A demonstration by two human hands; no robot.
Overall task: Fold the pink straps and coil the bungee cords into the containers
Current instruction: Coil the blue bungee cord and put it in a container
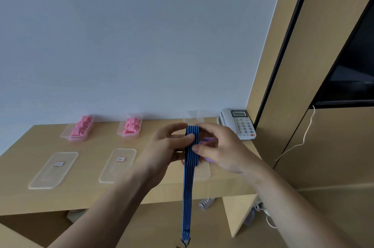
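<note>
A flat blue-and-black striped bungee cord [188, 187] is partly folded into a bundle held above the desk. My left hand [168, 146] pinches the bundle from the left, thumb across its front. From the right, my right hand [218, 146] grips the same bundle with its fingertips. The cord's free end hangs straight down past the desk edge, ending in a hook at the frame's bottom. Two clear containers [78, 128] [130, 126] at the back hold folded pink straps. A third clear container [195, 119] stands behind my hands, its contents hidden.
Two clear lids [53, 169] [117, 164] with small labels lie on the wooden desk [85, 193]; a third lid [204, 172] lies under my hands, with purple and red cord showing beside it. A white telephone [237, 123] sits at the back right. A plastic bottle [205, 203] lies under the desk.
</note>
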